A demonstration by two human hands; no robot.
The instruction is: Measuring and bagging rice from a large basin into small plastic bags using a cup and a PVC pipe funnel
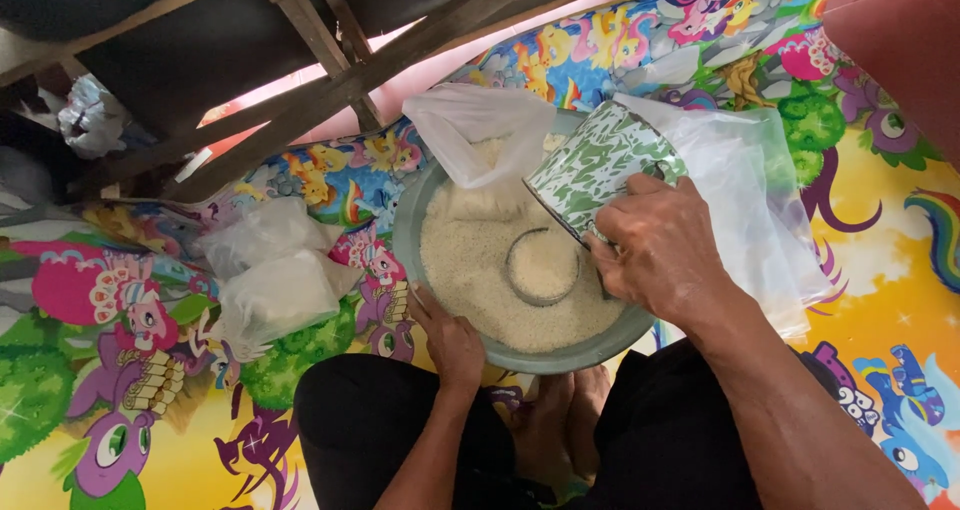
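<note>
One big cartoon-print floor mat [880,260] fills most of the view, bright with ponies and rainbows; the person sits on it, dark-trousered knees at bottom. Dark wooden frame beams [330,80] cross the top left, above the mat's edge. Red floor patch at top right.

Grey round basin [412,232] sits mid-frame between the knees, full of white rice [470,270]. A small round tin [542,266] rests in the rice, itself filled level.

Clear empty plastic bags [760,200] lie stacked just right of the basin, partly under the right arm. An open plastic bag [478,130] stands at the basin's far rim, with rice inside. Two filled, tied rice bags [275,280] lie on the mat left of the basin, touching each other.

Right hand [660,250] grips a green-and-white patterned mug [595,165], fingers clamped round its base, mug tilted over the basin toward the open bag. Left hand [448,338] rests on the basin's near rim, fingers together, curled over the edge. Crumpled plastic at far top left, blurred.
</note>
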